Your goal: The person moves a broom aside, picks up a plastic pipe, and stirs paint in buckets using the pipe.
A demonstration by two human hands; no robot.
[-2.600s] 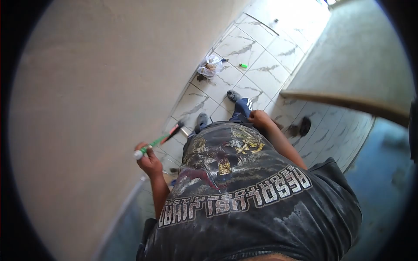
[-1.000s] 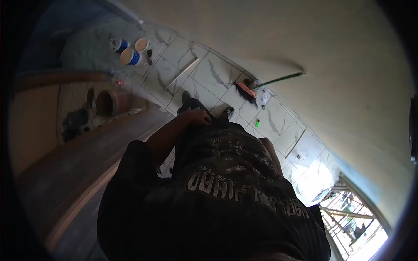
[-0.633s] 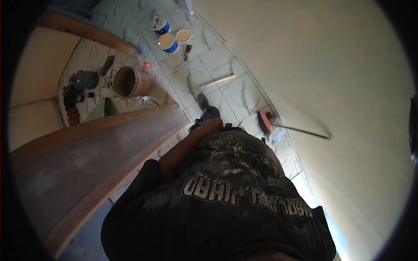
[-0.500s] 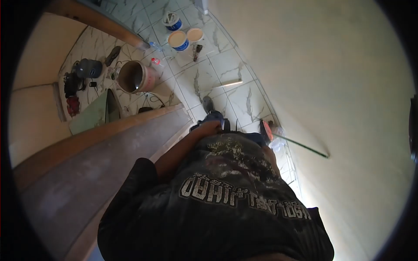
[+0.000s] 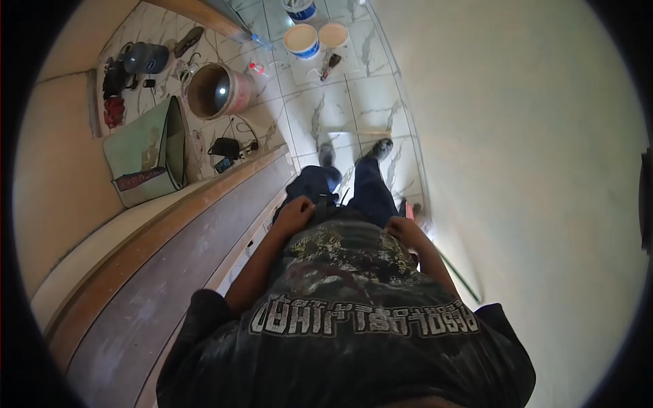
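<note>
My left hand [image 5: 296,214] hangs at the left of my waist, beside the dark trousers, with its fingers curled and nothing visible in them. At the right shirt hem is my right hand [image 5: 406,232], its fingers also curled in, with no object visible. The dark printed shirt [image 5: 360,292] covers my torso. Right of my right leg, the broom's red head [image 5: 409,209] is partly hidden, and its green handle [image 5: 462,277] leans on the wall. A pale strip [image 5: 354,132] lies on the tiles by my shoes.
Tubs [image 5: 301,42] with pale contents and a brush [image 5: 331,64] are ahead. Left, beyond a low partition [image 5: 136,299], are a large bucket [image 5: 216,90], a green bag-like container [image 5: 146,149], a dark jug [image 5: 146,58] and cables. A wall [image 5: 517,156] runs along the right.
My left hand held the broom at first; now the broom leans on the wall. The view has turned towards the tubs and moved nearer them. My right hand has come into view.
</note>
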